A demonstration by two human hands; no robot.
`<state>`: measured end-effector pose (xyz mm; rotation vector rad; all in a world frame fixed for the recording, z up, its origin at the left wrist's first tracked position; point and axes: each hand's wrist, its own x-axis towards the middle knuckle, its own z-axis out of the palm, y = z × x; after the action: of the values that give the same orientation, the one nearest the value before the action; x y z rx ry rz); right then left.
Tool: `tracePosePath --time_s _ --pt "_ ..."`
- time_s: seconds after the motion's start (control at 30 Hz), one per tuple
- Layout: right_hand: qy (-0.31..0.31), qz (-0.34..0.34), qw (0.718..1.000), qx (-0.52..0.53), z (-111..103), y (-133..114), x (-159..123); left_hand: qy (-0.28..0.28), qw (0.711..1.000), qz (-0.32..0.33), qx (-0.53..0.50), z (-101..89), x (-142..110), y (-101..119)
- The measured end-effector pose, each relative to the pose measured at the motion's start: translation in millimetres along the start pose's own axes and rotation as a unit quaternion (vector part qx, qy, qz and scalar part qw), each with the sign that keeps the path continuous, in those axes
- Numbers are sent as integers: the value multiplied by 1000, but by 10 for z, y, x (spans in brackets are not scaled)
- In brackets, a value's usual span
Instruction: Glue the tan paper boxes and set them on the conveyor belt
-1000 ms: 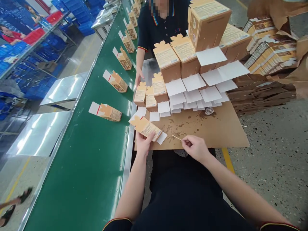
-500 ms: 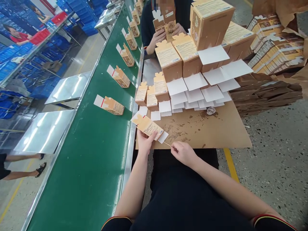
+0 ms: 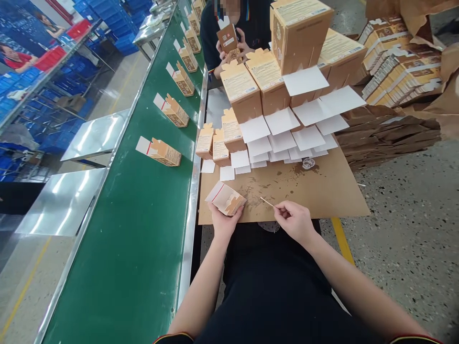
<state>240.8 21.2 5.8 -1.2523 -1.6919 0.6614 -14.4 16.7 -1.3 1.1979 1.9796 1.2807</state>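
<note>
Grip the carton [image 3: 225, 197] without crushing it, left hand [image 3: 224, 223] closed around its six-o'clock side, and steady the thin stick [image 3: 267, 202], pinched in the right hand [image 3: 294, 220] toward three o'clock.

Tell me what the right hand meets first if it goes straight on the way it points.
Probably the carton held in the left hand, the thin stick leading; depth is unclear, so the line might just miss.

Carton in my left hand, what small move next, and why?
I'd probably swing your left hand over and set the carton on the green belt: its open, red-striped flap resembles those on the cartons there, and the stick is clear of it.
</note>
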Motion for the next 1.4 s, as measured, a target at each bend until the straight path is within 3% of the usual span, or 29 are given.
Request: tracePosePath --time_s 0.17,0.27,0.37,0.47,0.57,0.67,0.73,0.83,0.9,1.0,1.07,1.2,1.3,1.4 --pt "-2 15 1000 10 3 -66 -25 -12 1000 11 19 44 -18 2" --pt "9 10 1000 21 2 -68 -4 -2 1000 17 18 -52 55 -16" --pt "32 15 999 25 -50 -43 21 108 994 9 -22 -410 328 -126" --pt "49 34 998 28 -100 -18 59 222 972 0 -74 -962 764 -298" --pt "34 51 997 35 -97 -21 123 234 968 -39 -83 -1412 1137 -455" --pt "18 57 997 42 -97 -28 175 221 968 -89 -73 -1563 1206 -555" --pt "26 58 997 39 -143 -22 178 266 958 -90 -54 -1513 1055 -595" --pt "54 67 996 23 -271 -6 144 348 937 -20 -23 -1299 743 -604" --pt "69 71 995 18 -346 -15 124 321 946 32 -40 -1092 697 -527" --pt "70 64 995 29 -374 -78 139 214 970 37 -111 -720 1093 -210" --pt "59 54 996 42 -341 -140 169 162 976 0 -149 -462 1584 86" --pt "58 38 996 52 -281 -235 190 61 987 -111 -101 -28 2449 542" --pt "95 34 994 40 -339 -226 161 14 983 -160 -91 140 2657 639" --pt "139 44 989 3 -503 -138 140 6 980 -171 -104 74 2586 592"
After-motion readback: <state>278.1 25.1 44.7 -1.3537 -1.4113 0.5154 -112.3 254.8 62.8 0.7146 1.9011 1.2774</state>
